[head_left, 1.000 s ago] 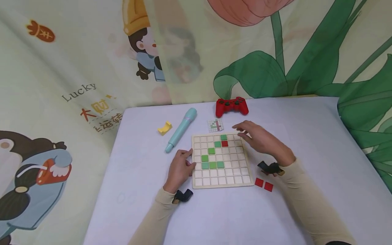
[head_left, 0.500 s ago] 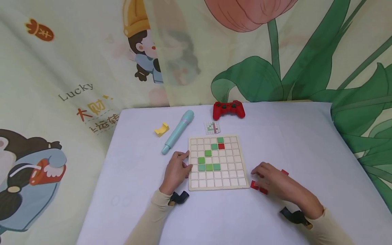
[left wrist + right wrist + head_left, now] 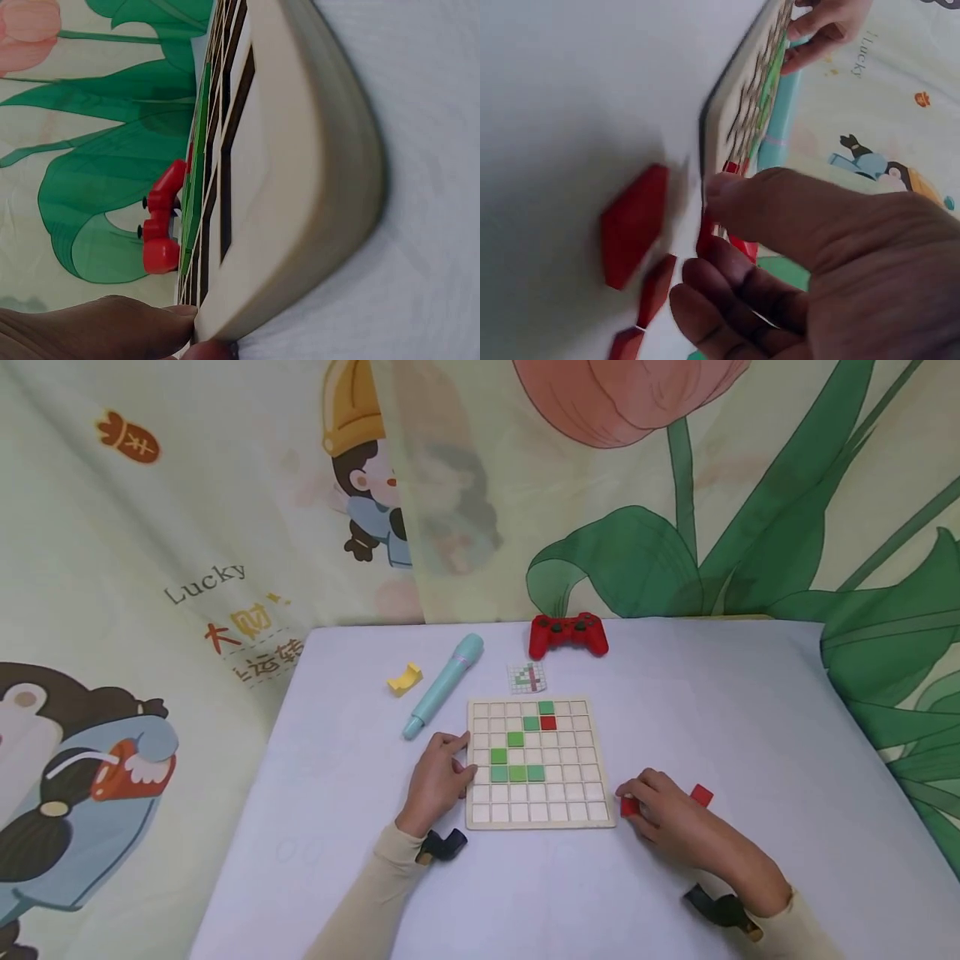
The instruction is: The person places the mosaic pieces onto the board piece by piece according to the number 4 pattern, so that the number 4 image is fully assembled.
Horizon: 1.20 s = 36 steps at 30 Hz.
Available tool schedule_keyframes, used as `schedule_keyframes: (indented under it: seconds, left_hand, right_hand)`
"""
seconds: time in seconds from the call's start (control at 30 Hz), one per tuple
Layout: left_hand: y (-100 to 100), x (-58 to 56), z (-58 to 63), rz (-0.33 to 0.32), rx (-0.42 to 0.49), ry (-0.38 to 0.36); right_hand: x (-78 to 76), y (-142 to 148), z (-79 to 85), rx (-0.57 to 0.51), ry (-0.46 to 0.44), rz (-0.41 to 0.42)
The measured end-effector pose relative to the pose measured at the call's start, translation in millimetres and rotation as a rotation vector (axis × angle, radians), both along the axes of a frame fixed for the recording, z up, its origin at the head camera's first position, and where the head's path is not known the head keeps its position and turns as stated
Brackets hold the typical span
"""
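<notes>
The fingers of the left hand [image 3: 435, 781] grip the left edge of a cream wooden square board [image 3: 540, 826]. This board lies flat on the white cloth-covered surface [image 3: 525, 893], its grid carrying seven green square tiles [image 3: 515, 739] and one red square tile [image 3: 548, 722]. Just beyond its right edge, the right hand [image 3: 667, 818] pinches a second red tile [image 3: 706, 229] between thumb and fingers, with loose red tiles [image 3: 634, 225] on the surface nearby. Past the far edge lie a small printed grid card [image 3: 527, 677], a red game controller [image 3: 568, 634], a turquoise rod [image 3: 444, 686] and a yellow notched piece [image 3: 405, 680].
</notes>
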<state>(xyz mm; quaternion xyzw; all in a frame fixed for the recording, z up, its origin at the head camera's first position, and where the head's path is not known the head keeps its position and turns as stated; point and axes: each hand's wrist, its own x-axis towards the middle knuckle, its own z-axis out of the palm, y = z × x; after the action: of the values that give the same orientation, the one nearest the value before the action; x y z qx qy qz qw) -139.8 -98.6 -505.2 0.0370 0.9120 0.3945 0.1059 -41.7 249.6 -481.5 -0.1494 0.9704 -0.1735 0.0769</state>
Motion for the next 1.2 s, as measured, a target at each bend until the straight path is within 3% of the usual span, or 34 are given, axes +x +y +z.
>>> schedule_keyframes:
  seconds: [0.17,0.33,0.53,0.73,0.97,1.2]
  left_hand:
    - [-0.4,-0.2,-0.7,-0.007,0.005,0.002]
    - [0.8,-2.4,-0.3,0.002,0.010,-0.003]
    - [1.3,-2.8,0.4,0.010,0.006,-0.004]
    - [1.3,-0.9,-0.6,0.011,0.012,-0.006]
    - [2.8,-0.3,-1.5,0.003,0.015,0.002]
    - [1.9,-0.3,-0.7,0.006,0.013,0.002]
  right_hand:
    - [-18.3,-1.9,10.0,-0.069,0.094,0.001]
    - [-53.2,-12.2,14.1,-0.107,0.155,0.057]
    - [-89.9,-33.5,14.8,-0.155,0.135,0.129]
    - [-118.2,-55.9,10.9,-0.215,0.053,0.193]
    - [-133.0,-67.4,1.3,-0.200,-0.061,0.205]
    - [-133.9,-70.8,-8.1,-0.174,-0.062,0.210]
